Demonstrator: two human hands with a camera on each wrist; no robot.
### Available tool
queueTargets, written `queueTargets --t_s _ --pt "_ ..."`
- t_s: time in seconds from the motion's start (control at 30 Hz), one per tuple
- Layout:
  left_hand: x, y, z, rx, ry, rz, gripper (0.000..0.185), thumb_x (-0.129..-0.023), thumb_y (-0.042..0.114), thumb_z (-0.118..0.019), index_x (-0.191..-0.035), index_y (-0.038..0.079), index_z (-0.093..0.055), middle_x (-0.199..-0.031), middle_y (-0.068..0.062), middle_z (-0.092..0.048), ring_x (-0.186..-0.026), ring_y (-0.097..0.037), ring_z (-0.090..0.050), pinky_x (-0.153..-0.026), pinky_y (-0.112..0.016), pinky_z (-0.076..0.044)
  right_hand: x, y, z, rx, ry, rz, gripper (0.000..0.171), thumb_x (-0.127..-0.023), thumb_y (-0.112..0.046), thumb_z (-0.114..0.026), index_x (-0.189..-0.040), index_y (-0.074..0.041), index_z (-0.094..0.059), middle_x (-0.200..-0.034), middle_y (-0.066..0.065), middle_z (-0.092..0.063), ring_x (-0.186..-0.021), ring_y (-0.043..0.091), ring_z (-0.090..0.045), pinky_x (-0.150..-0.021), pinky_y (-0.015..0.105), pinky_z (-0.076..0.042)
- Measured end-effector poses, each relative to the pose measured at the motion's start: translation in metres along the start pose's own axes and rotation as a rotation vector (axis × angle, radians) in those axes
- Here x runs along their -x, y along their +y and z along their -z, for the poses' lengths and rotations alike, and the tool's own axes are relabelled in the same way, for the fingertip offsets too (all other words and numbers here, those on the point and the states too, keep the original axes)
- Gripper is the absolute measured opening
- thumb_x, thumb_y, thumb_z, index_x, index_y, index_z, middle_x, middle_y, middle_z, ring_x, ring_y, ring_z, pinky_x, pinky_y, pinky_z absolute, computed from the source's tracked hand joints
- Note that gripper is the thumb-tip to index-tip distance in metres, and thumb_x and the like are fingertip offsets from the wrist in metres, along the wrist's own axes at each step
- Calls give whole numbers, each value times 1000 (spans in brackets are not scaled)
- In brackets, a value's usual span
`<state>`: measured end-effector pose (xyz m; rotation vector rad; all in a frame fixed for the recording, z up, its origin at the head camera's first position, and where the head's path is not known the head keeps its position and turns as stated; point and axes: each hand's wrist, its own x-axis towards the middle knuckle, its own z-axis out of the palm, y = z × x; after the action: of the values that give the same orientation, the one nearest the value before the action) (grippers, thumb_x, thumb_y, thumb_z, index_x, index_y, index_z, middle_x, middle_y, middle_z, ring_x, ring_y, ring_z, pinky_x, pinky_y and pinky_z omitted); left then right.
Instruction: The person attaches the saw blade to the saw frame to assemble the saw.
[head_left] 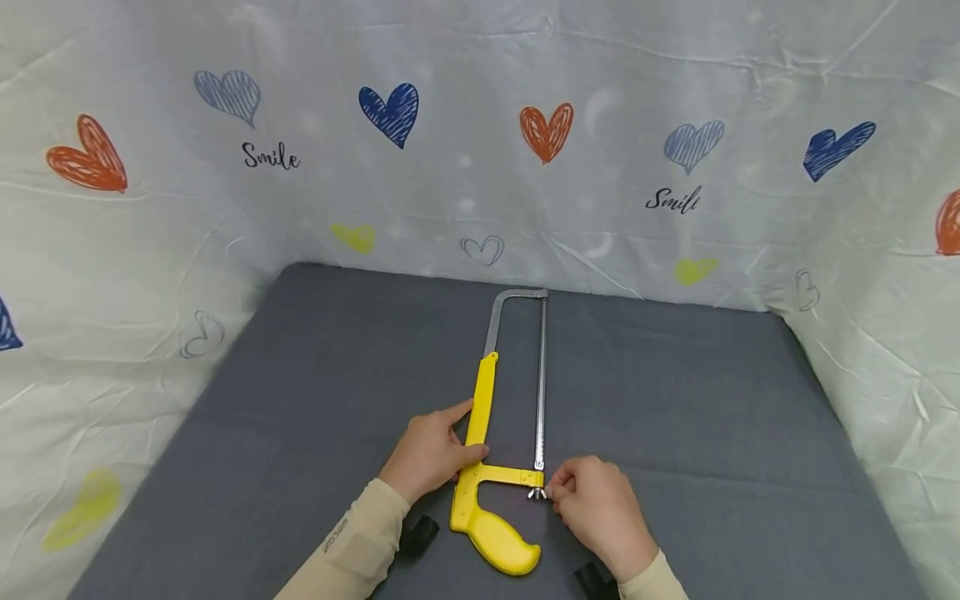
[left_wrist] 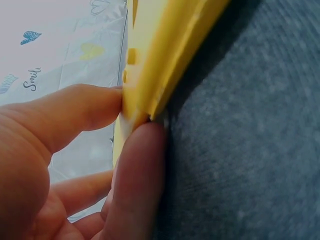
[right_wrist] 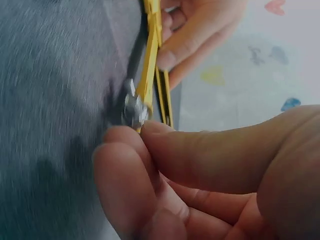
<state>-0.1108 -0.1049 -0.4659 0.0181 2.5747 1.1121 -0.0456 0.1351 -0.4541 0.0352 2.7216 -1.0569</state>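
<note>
A hacksaw with a yellow handle lies on the grey cloth, its grip toward me and its metal bow away from me. The blade runs along its right side. My left hand holds the yellow frame just above the crossbar, thumb on top and fingers at its left edge. At the crossbar's right end sits a silver wing nut, seen closer in the right wrist view. My right hand pinches a wing of that nut between thumb and index finger, the other fingers curled in.
Grey cloth covers the table on both sides of the saw. White fabric printed with hearts rises behind the table and along its sides. Dark wrist devices sit beside both sleeves.
</note>
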Motion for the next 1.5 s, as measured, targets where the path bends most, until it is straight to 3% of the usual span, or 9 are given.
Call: queueTargets --t_s 0.17,0.4,0.63,0.77,0.87,0.97,1.1,1.33,1.5 --pt "0 1 0 0 -10 11 82 -90 31 -89 -162 15 -52 -68 -4 -64 -53 -20 -61 -54 -32 -49 0 -1 -1 -39 -29 -5 16 -94 -6 -77 -79 -13 -76 -64 -3 -68 -51 10 -61 -51 30 -50" --pt "0 4 0 -8 -19 34 83 -91 30 -88 -163 15 -50 -70 -5 -64 -53 -20 -60 -54 -31 -48 -8 9 0 -135 -179 -55 20 -100 -3 -65 -84 -8 -76 -67 1 -70 -54 16 -65 -55 33 -53" --pt "-1 4 -2 -34 -31 24 84 -93 31 -87 -165 14 -47 -68 -7 -63 -52 -22 -61 -53 -33 -51 -10 17 -2 -259 -246 -94 21 -100 -17 -74 -82 -6 -79 -66 2 -72 -53 14 -67 -54 31 -55" --pt "0 4 -2 -174 -22 -45 82 -97 37 -82 -165 10 -46 -92 -10 -80 -83 -27 -77 -75 -42 -63 -11 17 -4 -316 -254 -102 20 -99 -16 -76 -83 -4 -78 -65 2 -71 -52 12 -66 -54 29 -55" --pt "0 4 -2 -278 -13 -112 82 -99 41 -78 -165 5 -44 -113 -13 -82 -105 -25 -78 -92 -45 -64 -11 16 -5 -345 -260 -103 20 -100 -13 -73 -84 -2 -77 -65 3 -71 -52 11 -66 -54 28 -55" --pt "1 3 -2 -292 -16 -151 81 -101 37 -76 -165 1 -42 -94 -12 -79 -81 -22 -75 -75 -39 -63 -10 15 -6 -378 -275 -94 19 -101 -11 -71 -86 0 -76 -66 4 -71 -53 11 -66 -54 28 -55" --pt "3 0 -2 -256 -17 -181 78 -100 27 -72 -165 -3 -40 -62 -3 -60 -48 -15 -52 -49 -30 -45 -9 15 -7 -440 -319 -100 19 -101 -12 -72 -89 1 -76 -68 5 -72 -55 10 -69 -53 25 -54" --pt "2 -5 -2 -201 -14 -181 77 -98 23 -70 -164 -4 -41 -53 3 -45 -41 -12 -39 -43 -26 -34 -12 18 -8 -581 -419 -122 19 -103 -11 -69 -97 5 -76 -74 3 -75 -60 7 -72 -56 20 -58" --pt "-1 -5 -2 -181 -14 -186 76 -98 23 -71 -163 -3 -42 -55 4 -44 -42 -12 -39 -44 -23 -33 -16 21 -8 -690 -482 -127 20 -106 -10 -65 -104 8 -73 -79 3 -77 -64 7 -74 -59 18 -60"
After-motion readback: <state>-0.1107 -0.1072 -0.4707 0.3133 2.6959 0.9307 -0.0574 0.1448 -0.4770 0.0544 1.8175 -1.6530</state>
